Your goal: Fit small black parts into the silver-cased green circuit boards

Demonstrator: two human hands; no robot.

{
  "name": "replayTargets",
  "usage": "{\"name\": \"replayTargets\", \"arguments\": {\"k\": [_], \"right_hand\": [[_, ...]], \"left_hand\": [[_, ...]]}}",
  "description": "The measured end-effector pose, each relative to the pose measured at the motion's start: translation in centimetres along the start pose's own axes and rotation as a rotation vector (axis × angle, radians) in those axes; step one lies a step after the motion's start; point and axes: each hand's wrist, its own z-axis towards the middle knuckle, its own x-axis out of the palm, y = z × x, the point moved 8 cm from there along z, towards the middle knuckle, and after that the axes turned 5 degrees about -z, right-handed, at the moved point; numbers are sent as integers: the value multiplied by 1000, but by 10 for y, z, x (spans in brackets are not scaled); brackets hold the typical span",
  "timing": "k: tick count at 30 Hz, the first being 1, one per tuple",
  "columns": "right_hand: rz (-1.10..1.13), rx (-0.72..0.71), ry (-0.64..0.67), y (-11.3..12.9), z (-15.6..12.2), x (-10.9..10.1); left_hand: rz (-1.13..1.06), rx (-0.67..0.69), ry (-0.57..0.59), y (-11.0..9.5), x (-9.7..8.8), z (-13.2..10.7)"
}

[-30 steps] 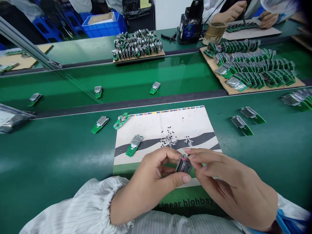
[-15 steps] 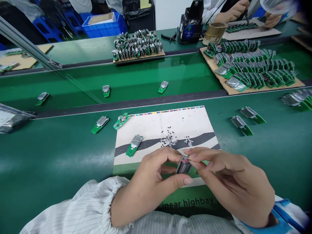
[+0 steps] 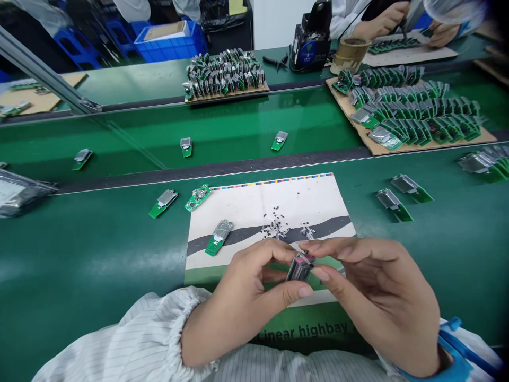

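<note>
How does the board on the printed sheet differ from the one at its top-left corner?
The sheet board carries a silver metal cover; the corner board shows bare components. The sheet board lies wholly on the paper; the corner board lies mostly on the green bench. Both are small green circuit boards.

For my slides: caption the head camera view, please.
Left hand and right hand pinch a small module above a printed card strewn with tiny parts.
</note>
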Motion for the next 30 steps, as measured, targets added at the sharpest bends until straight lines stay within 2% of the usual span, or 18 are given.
{"name": "replayTargets", "arguments": {"k": [8, 16, 20, 23, 25, 27, 30], "right_hand": [[12, 20, -20, -2, 2, 1], [13, 50, -2, -8, 7, -2], [39, 56, 6, -12, 9, 0], [62, 65, 10, -15, 12, 1], [50, 64, -15, -20, 17, -4], [-24, 53, -64, -28, 26, -20], [-340, 97, -106, -54, 48, -59]], "left_hand": [[214, 110, 11, -8, -1, 0], [617, 396, 13, -34, 3, 0], [664, 395, 26, -32, 4, 1], [643, 307, 60, -26, 5, 6], [632, 220, 98, -25, 3, 16], [722, 187, 82, -31, -8, 36], [1110, 223, -87, -54, -49, 84]]}}
